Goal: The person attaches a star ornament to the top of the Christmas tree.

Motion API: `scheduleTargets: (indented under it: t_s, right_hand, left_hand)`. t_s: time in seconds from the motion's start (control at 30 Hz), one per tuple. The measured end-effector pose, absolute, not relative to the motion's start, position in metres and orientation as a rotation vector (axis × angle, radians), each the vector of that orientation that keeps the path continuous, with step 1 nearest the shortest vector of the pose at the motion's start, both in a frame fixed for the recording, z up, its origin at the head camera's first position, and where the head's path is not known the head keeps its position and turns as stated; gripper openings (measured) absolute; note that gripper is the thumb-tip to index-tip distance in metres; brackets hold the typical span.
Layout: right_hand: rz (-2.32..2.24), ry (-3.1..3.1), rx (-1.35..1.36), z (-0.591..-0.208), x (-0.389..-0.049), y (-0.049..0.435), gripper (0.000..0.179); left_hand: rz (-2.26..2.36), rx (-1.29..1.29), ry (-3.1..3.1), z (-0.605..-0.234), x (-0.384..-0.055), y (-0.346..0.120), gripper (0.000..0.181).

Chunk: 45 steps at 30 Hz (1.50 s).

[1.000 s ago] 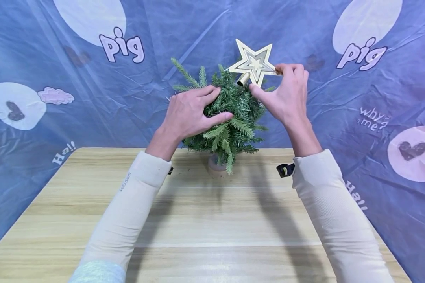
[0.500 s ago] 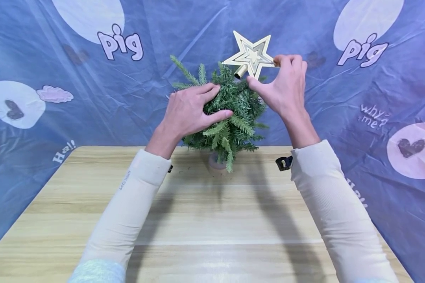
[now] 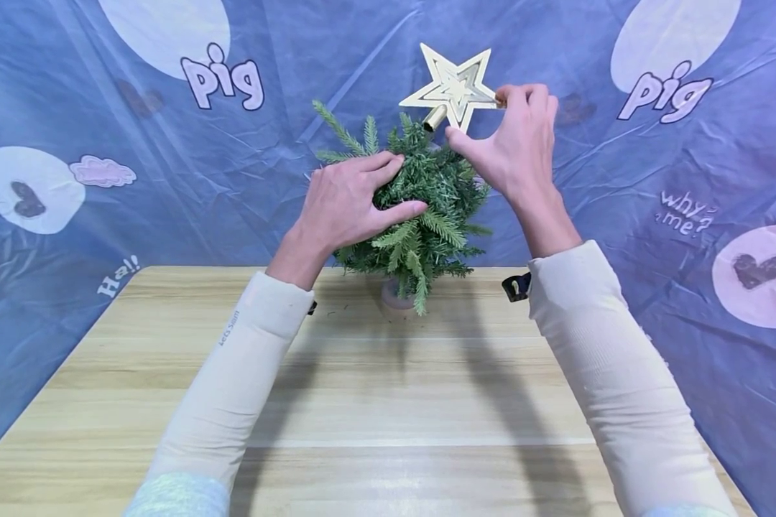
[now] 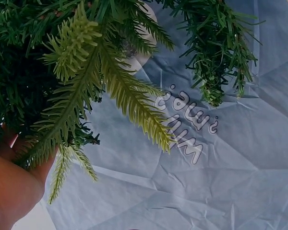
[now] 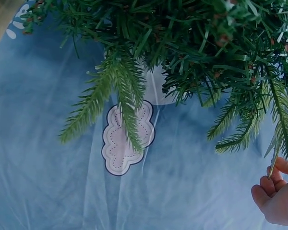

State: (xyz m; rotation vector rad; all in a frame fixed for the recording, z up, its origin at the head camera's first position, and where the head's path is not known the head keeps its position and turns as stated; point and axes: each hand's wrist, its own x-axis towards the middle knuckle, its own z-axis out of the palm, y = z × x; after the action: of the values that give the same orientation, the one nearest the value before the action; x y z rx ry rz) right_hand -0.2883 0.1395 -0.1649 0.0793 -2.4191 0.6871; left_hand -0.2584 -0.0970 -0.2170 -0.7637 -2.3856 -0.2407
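A small artificial Christmas tree (image 3: 446,194) stands on a pale round base (image 3: 397,296) near the table's far edge. My left hand (image 3: 343,205) grips its upper left side, thumb in front and fingertips among the needles. In the left wrist view that hand (image 4: 14,187) is partly covered by green sprigs (image 4: 129,91). My right hand (image 3: 520,147) pinches a gold star tree topper (image 3: 455,87) by its right and lower points. The star's hollow socket (image 3: 435,118) tilts down-left, just above the tree's top; whether it touches the needles, I cannot tell.
The wooden table (image 3: 362,402) runs toward me, with a few tiny dark bits near the tree base. Behind it hangs a creased blue cloth (image 3: 336,43) printed with words, hearts and a pink cloud (image 5: 129,139).
My right hand has lifted the star topper up and slightly left, so its socket has risen along the treetop. My left hand and the tree have stayed in place.
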Motion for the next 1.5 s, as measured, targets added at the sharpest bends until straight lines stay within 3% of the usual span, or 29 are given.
scheduleTargets:
  t_s: [1.5]
  right_hand:
    - [0.676, -2.43, 0.252, -0.1653, -0.2903, 0.1366, 0.093]
  left_hand:
    - [-0.244, -0.773, -2.37, -0.2177, -0.2586, -0.0977, 0.081]
